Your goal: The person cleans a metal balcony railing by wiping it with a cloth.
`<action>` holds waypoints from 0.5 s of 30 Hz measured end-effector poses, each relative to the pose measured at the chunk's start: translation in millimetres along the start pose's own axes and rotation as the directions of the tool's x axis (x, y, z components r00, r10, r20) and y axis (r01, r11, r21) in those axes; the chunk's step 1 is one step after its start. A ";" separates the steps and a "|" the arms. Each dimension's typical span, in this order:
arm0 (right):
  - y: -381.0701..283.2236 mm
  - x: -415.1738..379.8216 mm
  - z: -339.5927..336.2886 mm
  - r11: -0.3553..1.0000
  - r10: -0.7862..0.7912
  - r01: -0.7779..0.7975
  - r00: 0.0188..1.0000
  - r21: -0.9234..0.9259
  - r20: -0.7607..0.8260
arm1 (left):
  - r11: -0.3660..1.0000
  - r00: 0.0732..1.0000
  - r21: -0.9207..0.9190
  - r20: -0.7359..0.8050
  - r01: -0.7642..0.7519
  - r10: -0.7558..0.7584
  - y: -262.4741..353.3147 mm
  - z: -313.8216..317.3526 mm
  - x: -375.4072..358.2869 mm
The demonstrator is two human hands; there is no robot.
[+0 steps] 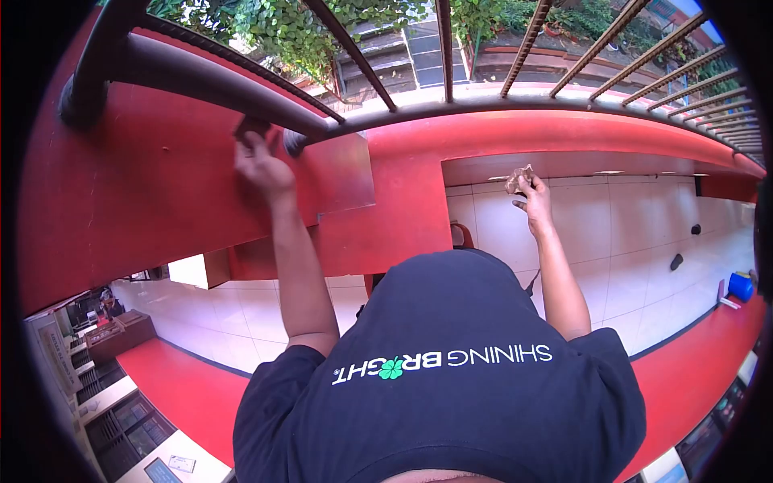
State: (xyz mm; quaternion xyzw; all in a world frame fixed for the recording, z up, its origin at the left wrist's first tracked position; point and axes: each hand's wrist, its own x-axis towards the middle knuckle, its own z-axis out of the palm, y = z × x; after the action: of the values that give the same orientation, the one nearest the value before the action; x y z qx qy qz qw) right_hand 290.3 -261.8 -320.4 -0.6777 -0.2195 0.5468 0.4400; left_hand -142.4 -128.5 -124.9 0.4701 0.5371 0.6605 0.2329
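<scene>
My left hand [266,167] is raised over the red ledge, close under the dark pipe rail [217,84]. It is closed on a dark brown piece [253,127], blurred by motion, and I cannot tell its kind. Farther right, my right hand [535,203] pinches a small crumpled brown piece [518,179] between thumb and fingers. That piece shows above the pale tiled floor in this view, near the inner edge of the red ledge [403,149]. A thin flat panel [345,165] lies on the red surface beside my left hand.
Ribbed metal bars [447,48] rise from the curved rail, with green plants [282,40] and steps beyond. Below are a pale tiled floor [620,233], dark shoes [676,262] and a blue container [741,286]. A white-faced box [189,271] stands at the left.
</scene>
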 end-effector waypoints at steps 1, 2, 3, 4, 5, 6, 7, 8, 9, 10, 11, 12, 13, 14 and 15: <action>-0.2 -0.4 0.7 1.000 -0.002 0.002 1.000 -0.004 0.001 | 1.000 1.000 -0.002 -0.004 0.001 -0.001 8.4 0.9 2.2; 0.9 -2.1 1.6 1.000 -0.002 0.002 1.000 0.001 0.013 | 0.997 0.998 0.049 -0.018 -0.053 0.054 15.2 0.3 2.3; 0.4 -2.7 2.1 1.000 -0.004 0.004 1.000 0.004 0.026 | 0.989 0.993 0.100 -0.033 -0.107 0.111 20.4 0.0 0.8; -0.7 -2.8 3.3 1.000 -0.012 0.012 0.999 0.000 0.031 | 0.975 0.984 0.147 -0.045 -0.165 0.173 23.5 1.9 0.0; -0.3 -4.0 5.5 1.000 -0.011 0.011 1.000 0.003 0.018 | 1.000 0.998 0.003 -0.060 0.006 -0.006 -10.5 6.6 -7.4; 0.0 -5.5 6.9 1.000 -0.007 0.007 1.000 0.008 0.003 | 0.974 0.982 -0.140 -0.041 0.178 -0.185 -57.0 11.5 -21.2; 0.9 -8.4 6.2 1.000 -0.008 0.008 1.000 0.008 0.003 | 0.952 0.955 0.071 -0.044 0.296 -0.294 -76.0 12.4 -36.5; 0.6 -10.2 6.0 1.000 -0.007 0.007 1.000 -0.011 -0.002 | 0.946 0.945 0.020 -0.045 0.324 -0.323 -71.9 6.8 -34.2; -1.5 -8.0 7.8 1.000 -0.013 0.013 1.000 -0.023 -0.011 | 0.938 0.937 -0.033 -0.037 0.345 -0.346 -63.4 2.6 -21.3; -1.6 -4.5 7.0 1.000 -0.013 0.013 1.000 -0.018 -0.016 | 0.974 0.974 -0.030 -0.007 0.225 -0.226 -30.9 -1.1 2.1; 1.7 -2.7 3.5 1.000 -0.005 0.005 1.000 -0.004 0.003 | 0.993 0.993 -0.023 0.017 0.113 -0.113 -3.1 -7.3 15.3; 5.4 -4.2 0.8 1.000 0.004 -0.004 1.000 0.007 0.025 | 0.992 0.992 -0.013 0.012 0.125 -0.125 -4.9 -11.1 10.1; 7.9 -4.9 -0.2 1.000 0.010 -0.010 0.999 0.000 0.032 | 0.987 0.988 -0.049 0.012 0.153 -0.153 -7.2 -10.0 6.5; 8.7 -4.2 0.4 1.000 0.008 -0.008 1.000 0.002 0.023 | 0.981 0.984 -0.084 0.009 0.176 -0.176 -8.7 -7.3 2.8; 7.5 -2.2 3.1 1.000 0.001 -0.001 1.000 0.010 0.016 | 0.974 0.981 -0.120 0.009 0.192 -0.192 -9.1 -2.4 0.5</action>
State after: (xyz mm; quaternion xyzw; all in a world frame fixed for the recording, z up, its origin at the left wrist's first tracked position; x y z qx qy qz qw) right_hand 285.3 -266.2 -325.5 -0.6712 -0.2200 0.5533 0.4414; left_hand -146.5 -126.4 -133.2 0.4002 0.5397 0.6667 0.3226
